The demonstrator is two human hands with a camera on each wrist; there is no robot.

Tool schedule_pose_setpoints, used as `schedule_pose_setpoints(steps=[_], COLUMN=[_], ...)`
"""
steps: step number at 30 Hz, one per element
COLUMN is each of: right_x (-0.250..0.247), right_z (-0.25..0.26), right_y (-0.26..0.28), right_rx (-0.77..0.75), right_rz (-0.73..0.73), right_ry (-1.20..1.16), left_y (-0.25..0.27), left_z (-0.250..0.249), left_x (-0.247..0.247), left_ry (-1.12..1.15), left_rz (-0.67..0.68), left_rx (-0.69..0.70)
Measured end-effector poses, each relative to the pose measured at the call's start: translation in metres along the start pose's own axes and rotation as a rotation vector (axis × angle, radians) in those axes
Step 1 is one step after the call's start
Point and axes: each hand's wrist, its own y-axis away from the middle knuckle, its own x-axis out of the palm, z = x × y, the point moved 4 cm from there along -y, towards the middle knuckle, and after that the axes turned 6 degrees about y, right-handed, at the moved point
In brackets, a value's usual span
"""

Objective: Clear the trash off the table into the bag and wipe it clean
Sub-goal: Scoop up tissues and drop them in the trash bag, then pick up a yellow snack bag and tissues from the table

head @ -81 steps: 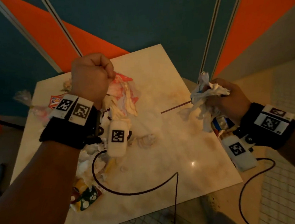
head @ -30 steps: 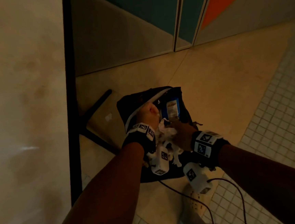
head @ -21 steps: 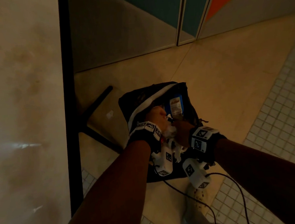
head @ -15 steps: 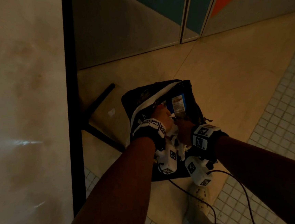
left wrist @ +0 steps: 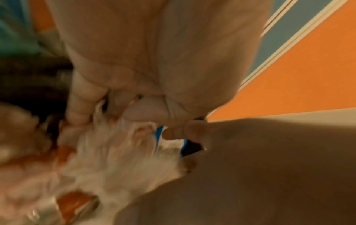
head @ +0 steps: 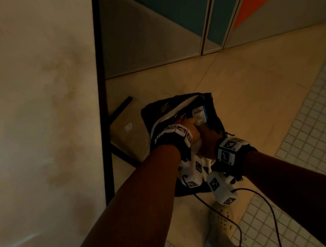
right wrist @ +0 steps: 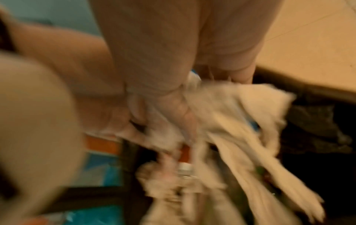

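A black trash bag (head: 157,112) sits open on the floor beside the table (head: 39,114). Both my hands are down in its mouth, side by side. My left hand (head: 192,127) has its fingers curled round crumpled white and red wrappers (left wrist: 119,141), as the left wrist view shows. My right hand (head: 209,141) grips a wad of white tissue (right wrist: 237,109) that hangs over the bag's dark inside (right wrist: 318,129). A blue snack packet (head: 199,113) stands in the bag just beyond my fingers. Both wrist views are blurred.
The table's black edge (head: 102,89) and a black table foot (head: 120,109) stand left of the bag. A small white scrap (head: 128,127) lies on the floor there. My shoe (head: 220,226) and trailing cables (head: 263,199) are below the bag.
Both hands left the table with their trash and went down to the bag on the floor. Over the last second they have pushed further into its mouth.
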Motion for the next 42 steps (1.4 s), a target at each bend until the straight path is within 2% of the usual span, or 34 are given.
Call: schedule_pose_setpoints(steps=[4,8,13,16,19,21,24,27,33,38,42], right_x=[-0.02,-0.047,-0.086,-0.106,-0.118,-0.12,-0.114,-0.102,-0.064,-0.025,0.002], right_z=[0.015,0.024,0.061,0.094,0.132,0.16,0.209,0.259,0.347,0.403,0.436], right_y=[0.03,0.061,0.122,0.163,0.205,0.23,0.258,0.273,0.285,0.277,0.263], right_rx=[-0.014,0.01,-0.057,-0.131,-0.226,-0.28,-0.342,-0.383,-0.403,-0.395,-0.358], right_rz=[0.052,-0.06,-0.188,-0.272,-0.315,-0.335,-0.35,-0.419,-0.461,-0.395,-0.32], right_ry=[-0.081,-0.069,-0.049,-0.162,-0.249,-0.316,-0.399,-0.241,-0.152,-0.081,-0.023], left_y=[0.034,0.071,0.126,0.174,0.234,0.274,0.327,0.368,0.43,0.449,0.44], left_z=[-0.012,-0.026,-0.05,-0.052,-0.037,-0.012,0.043,0.111,0.236,0.312,0.358], left_x=[-0.019,-0.048,-0.099,-0.141,-0.18,-0.207,-0.249,-0.292,-0.359,-0.378,-0.367], left_ry=[-0.038,0.02,0.041,0.172,0.283,0.275,0.217,0.227,0.232,0.187,0.11], left_rz=[-0.018,-0.118,-0.28,-0.382,-0.466,-0.56,-0.669,-0.729,-0.862,-0.875,-0.803], left_rx=[0.015,0.034,0.185,0.266,0.406,0.461,0.457,0.393,0.238,0.124,0.043])
